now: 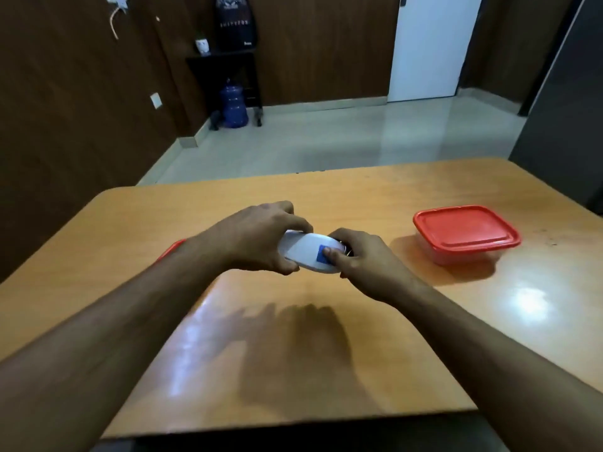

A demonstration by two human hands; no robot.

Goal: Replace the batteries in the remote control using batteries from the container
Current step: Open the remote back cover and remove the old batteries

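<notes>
Two hands over tabletop (293, 370) middle | left hand (257, 238) and right hand (362, 259) both grip one white remote (310, 256), right thumb on its blue patch | one red-lidded container (466, 234) near right edge, closed

Container (466, 234) on table (359, 197), right of remote (310, 256)

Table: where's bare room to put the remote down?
Free: the wide stretch of table nearer than both hands, and the far strip behind them. Crowded: right side by the red-lidded container; something red sits behind the left wrist.
</notes>
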